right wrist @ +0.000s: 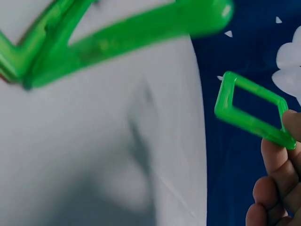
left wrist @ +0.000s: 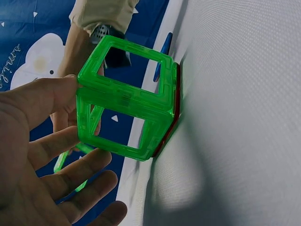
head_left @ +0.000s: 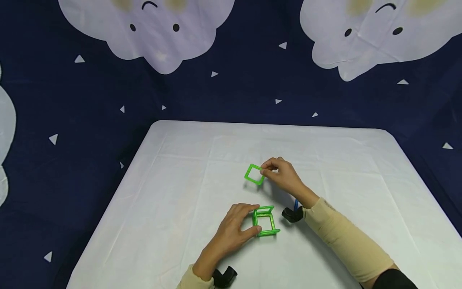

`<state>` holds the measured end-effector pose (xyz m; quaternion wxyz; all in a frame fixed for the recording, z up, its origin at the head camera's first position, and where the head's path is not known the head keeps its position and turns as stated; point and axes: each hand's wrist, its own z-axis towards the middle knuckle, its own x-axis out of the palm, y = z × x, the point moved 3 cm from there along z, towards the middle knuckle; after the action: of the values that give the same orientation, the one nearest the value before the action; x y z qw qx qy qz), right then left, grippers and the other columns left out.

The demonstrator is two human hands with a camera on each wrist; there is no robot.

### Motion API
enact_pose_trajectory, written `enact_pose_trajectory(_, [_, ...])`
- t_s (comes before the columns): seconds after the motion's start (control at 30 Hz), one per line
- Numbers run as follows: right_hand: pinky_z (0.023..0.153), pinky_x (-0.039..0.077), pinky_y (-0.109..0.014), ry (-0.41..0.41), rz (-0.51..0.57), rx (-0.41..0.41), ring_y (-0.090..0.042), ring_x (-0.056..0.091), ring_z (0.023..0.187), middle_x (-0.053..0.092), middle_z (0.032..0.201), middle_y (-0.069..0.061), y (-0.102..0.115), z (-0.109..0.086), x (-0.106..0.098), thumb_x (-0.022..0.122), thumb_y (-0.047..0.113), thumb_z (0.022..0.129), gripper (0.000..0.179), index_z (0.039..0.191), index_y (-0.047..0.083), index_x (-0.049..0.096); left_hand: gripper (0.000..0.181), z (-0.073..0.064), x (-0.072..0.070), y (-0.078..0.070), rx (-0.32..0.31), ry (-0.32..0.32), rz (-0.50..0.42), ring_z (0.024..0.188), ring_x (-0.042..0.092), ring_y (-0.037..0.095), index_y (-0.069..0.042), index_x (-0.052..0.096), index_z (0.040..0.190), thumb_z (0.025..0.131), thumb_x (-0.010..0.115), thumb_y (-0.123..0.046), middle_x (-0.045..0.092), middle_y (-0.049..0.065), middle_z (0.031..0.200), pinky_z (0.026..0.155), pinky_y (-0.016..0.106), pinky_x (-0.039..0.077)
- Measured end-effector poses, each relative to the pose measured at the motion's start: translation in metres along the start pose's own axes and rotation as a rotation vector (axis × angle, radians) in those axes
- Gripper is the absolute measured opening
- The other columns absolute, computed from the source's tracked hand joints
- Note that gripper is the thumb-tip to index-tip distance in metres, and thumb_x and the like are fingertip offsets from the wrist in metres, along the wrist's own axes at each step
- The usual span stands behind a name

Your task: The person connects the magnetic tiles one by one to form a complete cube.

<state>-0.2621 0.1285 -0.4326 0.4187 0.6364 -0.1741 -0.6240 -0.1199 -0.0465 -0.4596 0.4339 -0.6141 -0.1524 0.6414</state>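
Note:
On the white table, several green square magnetic tiles are joined into a partial box (head_left: 266, 233). Its near walls stand clearly in the left wrist view, where a dark red tile edge (left wrist: 177, 94) runs along its base. My left hand (head_left: 231, 228) holds this box from its left side, thumb at the front and fingers at the back. Farther back, my right hand (head_left: 283, 174) pinches a single green square tile (head_left: 248, 172) by one edge, apart from the box. In the right wrist view that loose tile (right wrist: 254, 125) hangs between thumb and fingers.
A blue piece (head_left: 296, 204) lies on the table (head_left: 173, 180), partly hidden by the right wrist and its black camera (head_left: 293, 214). Another black camera (head_left: 224, 277) sits at the left wrist. Behind the table hangs a navy cloth (head_left: 245, 92) with clouds and white triangles.

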Motion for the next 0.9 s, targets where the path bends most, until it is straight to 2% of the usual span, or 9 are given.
enact_pose_trajectory(0.17, [0.076,0.043,-0.035,-0.056,-0.023,0.053,-0.021,0.056,0.093,0.062,0.092,-0.004,0.001,-0.018,-0.010,0.066,0.031,0.087,0.016,0.095,0.017,0.068,0.051,0.000,-0.001,-0.001,0.000,0.000,0.002,0.115,0.050,0.013,-0.021,0.055,0.130,0.083,0.070,-0.033,0.058,-0.005,0.122,0.096,0.035,0.043])
enact_pose_trajectory(0.4, [0.083,0.043,-0.044,-0.145,-0.046,0.109,-0.024,0.054,0.097,0.063,0.096,-0.007,0.005,-0.045,-0.020,0.066,0.030,0.087,0.017,0.096,0.015,0.067,0.051,0.000,-0.002,-0.002,-0.001,-0.011,0.026,0.115,0.050,0.012,-0.023,0.055,0.130,0.082,0.070,-0.035,0.058,-0.006,0.122,0.096,0.035,0.043])
enact_pose_trajectory(0.67, [0.073,0.036,-0.032,-0.269,-0.076,0.107,-0.024,0.053,0.086,0.061,0.088,-0.006,-0.001,-0.079,-0.022,0.068,0.023,0.085,0.011,0.090,0.012,0.068,0.051,-0.002,-0.002,-0.003,-0.011,-0.026,0.041,0.113,0.050,0.012,-0.021,0.056,0.129,0.082,0.071,-0.034,0.059,-0.005,0.120,0.095,0.035,0.043])
enact_pose_trajectory(0.9, [0.069,0.037,-0.029,-0.356,-0.138,0.100,-0.018,0.052,0.081,0.065,0.079,-0.002,-0.005,-0.104,-0.016,0.071,0.017,0.082,0.006,0.084,0.013,0.067,0.051,-0.004,-0.001,-0.004,-0.029,-0.039,0.057,0.112,0.051,0.013,-0.021,0.056,0.129,0.082,0.071,-0.034,0.060,-0.005,0.119,0.095,0.037,0.042])
